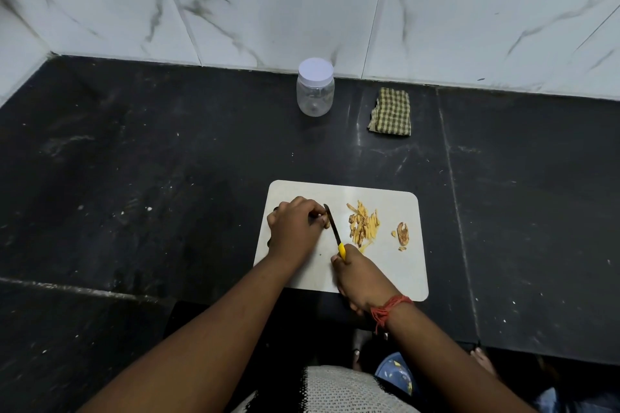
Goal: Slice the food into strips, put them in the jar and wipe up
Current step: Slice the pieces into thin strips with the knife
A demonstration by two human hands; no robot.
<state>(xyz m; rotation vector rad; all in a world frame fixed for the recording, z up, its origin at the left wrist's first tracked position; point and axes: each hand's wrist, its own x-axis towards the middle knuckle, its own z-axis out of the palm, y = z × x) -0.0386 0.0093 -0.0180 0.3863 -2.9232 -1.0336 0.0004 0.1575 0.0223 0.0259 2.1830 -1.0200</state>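
A white cutting board (pixel 396 275) lies on the black counter. My left hand (pixel 293 226) pinches a small piece of food (pixel 326 223) against the board, mostly hidden under my fingers. My right hand (pixel 360 280) grips the yellow handle of a small knife (pixel 333 228), whose blade rests right beside that piece. A pile of yellow strips (pixel 363 225) lies in the middle of the board, with brown peel scraps (pixel 402 233) to its right. A clear plastic jar (pixel 315 88) with its white lid on stands by the back wall.
A folded green checked cloth (pixel 392 112) lies to the right of the jar near the marble wall (pixel 302 3). The black counter (pixel 151 161) stretches wide to the left and right of the board. Its front edge runs just below the board.
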